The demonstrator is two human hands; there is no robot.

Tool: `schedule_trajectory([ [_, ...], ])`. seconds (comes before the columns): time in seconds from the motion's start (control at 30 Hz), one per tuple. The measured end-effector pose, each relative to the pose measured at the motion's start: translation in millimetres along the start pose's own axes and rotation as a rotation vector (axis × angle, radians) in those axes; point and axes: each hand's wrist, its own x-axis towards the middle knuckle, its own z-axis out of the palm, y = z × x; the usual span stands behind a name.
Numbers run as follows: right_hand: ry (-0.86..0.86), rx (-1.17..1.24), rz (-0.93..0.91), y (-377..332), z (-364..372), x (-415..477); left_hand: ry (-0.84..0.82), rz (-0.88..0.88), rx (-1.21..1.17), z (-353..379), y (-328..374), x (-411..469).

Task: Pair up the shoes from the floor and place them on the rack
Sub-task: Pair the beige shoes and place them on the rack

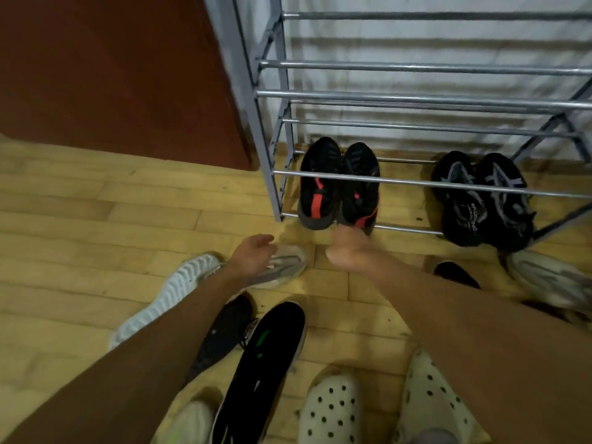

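Note:
A grey metal shoe rack (416, 184) stands against the wall. On its lowest bars sit a black pair with red stripes (320, 187) and, further right, a black pair with grey markings (464, 203). My left hand (253, 256) is spread just over a grey sneaker (285, 265) on the floor, its fingers apart. My right hand (349, 248) is blurred, its fingers curled, right at the heel of the right black-and-red shoe; whether it grips the heel is unclear.
On the wooden floor lie a white ribbed-sole shoe (166, 299), two black shoes (224, 331) (272, 357), another grey sneaker (551, 280), a black toe (455, 274) and two white perforated clogs (330, 408). A brown door (112, 75) stands left of the rack. The upper rack bars hold nothing.

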Motion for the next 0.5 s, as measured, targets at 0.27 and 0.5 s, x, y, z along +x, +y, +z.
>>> schedule_trajectory([
  [0.27,-0.206,0.465,0.144,-22.1,70.1,-45.7,-0.003,-0.038,0.242,-71.6,-75.4,-38.0],
  [0.5,-0.217,0.656,0.273,-4.6,89.8,-37.4,0.086,-0.210,0.087,-76.5,-100.7,-19.8],
])
